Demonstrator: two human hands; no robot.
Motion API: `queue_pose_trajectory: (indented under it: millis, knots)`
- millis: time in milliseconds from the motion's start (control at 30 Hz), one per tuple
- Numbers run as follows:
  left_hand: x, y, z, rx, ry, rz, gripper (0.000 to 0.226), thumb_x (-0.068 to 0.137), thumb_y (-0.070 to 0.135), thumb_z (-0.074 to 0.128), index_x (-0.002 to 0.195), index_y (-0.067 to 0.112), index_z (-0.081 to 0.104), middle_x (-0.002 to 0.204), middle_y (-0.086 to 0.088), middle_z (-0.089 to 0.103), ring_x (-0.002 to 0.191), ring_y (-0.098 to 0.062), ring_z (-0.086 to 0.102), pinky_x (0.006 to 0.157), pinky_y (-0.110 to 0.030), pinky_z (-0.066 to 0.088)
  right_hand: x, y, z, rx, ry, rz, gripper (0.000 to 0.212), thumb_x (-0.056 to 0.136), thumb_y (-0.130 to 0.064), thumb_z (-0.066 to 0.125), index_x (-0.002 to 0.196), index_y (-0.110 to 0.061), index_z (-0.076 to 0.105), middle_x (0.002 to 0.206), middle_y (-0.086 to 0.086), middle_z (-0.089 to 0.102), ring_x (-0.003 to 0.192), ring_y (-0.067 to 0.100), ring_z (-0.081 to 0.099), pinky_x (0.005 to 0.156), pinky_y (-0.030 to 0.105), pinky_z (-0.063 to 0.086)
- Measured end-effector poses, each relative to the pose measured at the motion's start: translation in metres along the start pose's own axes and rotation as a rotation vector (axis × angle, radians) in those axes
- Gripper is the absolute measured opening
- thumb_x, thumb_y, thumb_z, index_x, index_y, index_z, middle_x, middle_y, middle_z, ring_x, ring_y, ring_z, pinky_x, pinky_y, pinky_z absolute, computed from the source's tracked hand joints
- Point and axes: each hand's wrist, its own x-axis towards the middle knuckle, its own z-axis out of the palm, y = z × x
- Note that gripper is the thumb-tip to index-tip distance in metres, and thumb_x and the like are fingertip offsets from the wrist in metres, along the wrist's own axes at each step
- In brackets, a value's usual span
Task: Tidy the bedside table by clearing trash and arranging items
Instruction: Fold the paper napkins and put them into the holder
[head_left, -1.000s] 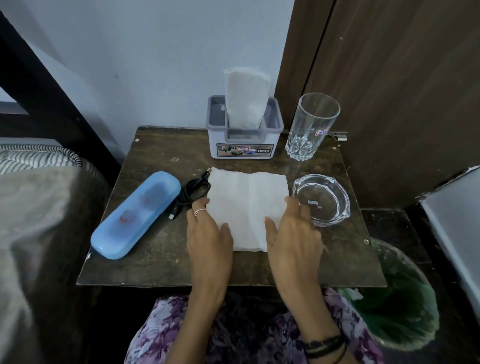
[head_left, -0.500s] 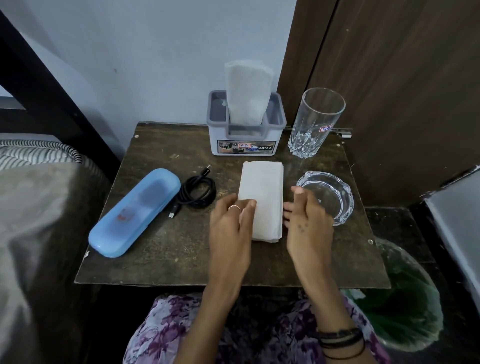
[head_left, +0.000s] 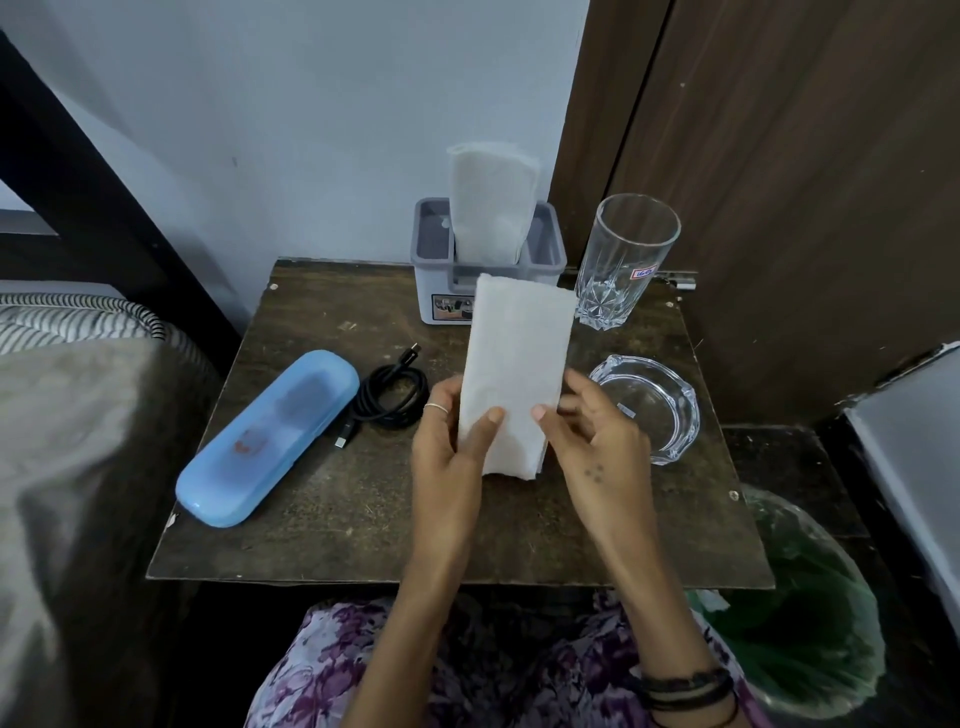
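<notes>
Both hands pinch the folded tissue (head_left: 511, 374) at its near end, left hand (head_left: 451, 447) and right hand (head_left: 597, 441), long axis pointing away at the holder (head_left: 545, 249) just beyond

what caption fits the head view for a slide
Both hands, left and right, hold a folded tissue above the bedside table.

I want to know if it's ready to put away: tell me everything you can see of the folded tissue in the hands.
The folded tissue is white, soft-looking paper, folded into a long narrow rectangle with layered edges at its lower end. It is lifted off the table and tilted away, its top edge overlapping the view of the tissue holder. The left hand and right hand pinch its lower half, thumbs on front.
</notes>
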Motion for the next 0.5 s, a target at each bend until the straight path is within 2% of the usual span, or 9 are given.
queue_pose_trajectory:
  millis: [67,133,167,233,300,367,500]
  knots:
    - [0.001,-0.005,-0.004,0.35,-0.006,0.135,0.014,0.092,0.015,0.053,0.102,0.024,0.053,0.097,0.008,0.061,0.09,-0.007,0.058,0.071,-0.023,0.05,0.002,0.003,0.001,-0.046,0.005,-0.034,0.031,0.086,-0.011,0.063,0.117,-0.017,0.06,0.09,-0.006,0.07,0.081,-0.001,0.064,0.069,0.005,0.046]
    - [0.002,-0.012,-0.01,0.731,-0.001,0.231,0.01,0.094,0.017,0.05,0.103,0.017,0.054,0.097,0.004,0.053,0.089,-0.013,0.046,0.073,-0.027,0.04,0.004,0.005,0.0,-0.105,-0.011,-0.032,0.017,0.084,-0.007,0.064,0.102,-0.009,0.062,0.084,-0.003,0.068,0.077,0.007,0.063,0.067,0.011,0.049]
    - [0.003,-0.016,-0.012,0.824,0.003,0.258,0.01,0.094,0.016,0.049,0.103,0.013,0.054,0.097,0.004,0.048,0.089,-0.015,0.042,0.073,-0.028,0.037,0.004,0.007,0.0,-0.131,-0.028,-0.017,0.012,0.084,-0.007,0.064,0.096,-0.007,0.061,0.082,-0.002,0.066,0.076,0.009,0.062,0.065,0.012,0.047]
    - [0.005,-0.018,-0.015,0.858,-0.028,0.264,0.007,0.094,0.012,0.049,0.094,0.008,0.054,0.095,0.004,0.044,0.087,-0.018,0.042,0.072,-0.028,0.035,0.005,0.008,0.001,-0.169,-0.071,0.005,0.013,0.085,-0.011,0.064,0.097,-0.005,0.06,0.083,0.0,0.064,0.078,0.013,0.06,0.064,0.016,0.047]
    - [0.008,-0.017,-0.018,0.816,-0.067,0.231,0.008,0.091,0.01,0.052,0.087,0.004,0.055,0.09,0.003,0.048,0.084,-0.021,0.049,0.067,-0.026,0.033,0.003,0.009,0.001,-0.171,-0.081,-0.003,0.017,0.087,-0.014,0.063,0.102,-0.007,0.061,0.09,0.003,0.069,0.084,0.018,0.064,0.075,0.032,0.052]
    - [0.012,-0.012,-0.019,0.788,-0.09,0.199,0.012,0.089,0.011,0.057,0.08,0.004,0.053,0.081,0.0,0.052,0.077,-0.02,0.052,0.062,-0.026,0.034,0.003,0.004,-0.001,-0.165,-0.056,-0.028,0.018,0.088,-0.015,0.061,0.106,-0.012,0.061,0.092,0.002,0.07,0.087,0.021,0.065,0.081,0.041,0.053]
    - [0.031,0.019,-0.01,0.778,-0.053,0.309,0.016,0.085,0.016,0.063,0.071,0.016,0.056,0.071,0.01,0.055,0.065,-0.004,0.054,0.058,-0.015,0.04,0.028,-0.022,-0.009,-0.076,-0.004,-0.091,0.03,0.086,-0.007,0.062,0.114,-0.015,0.06,0.091,-0.004,0.067,0.088,0.018,0.066,0.081,0.036,0.055]
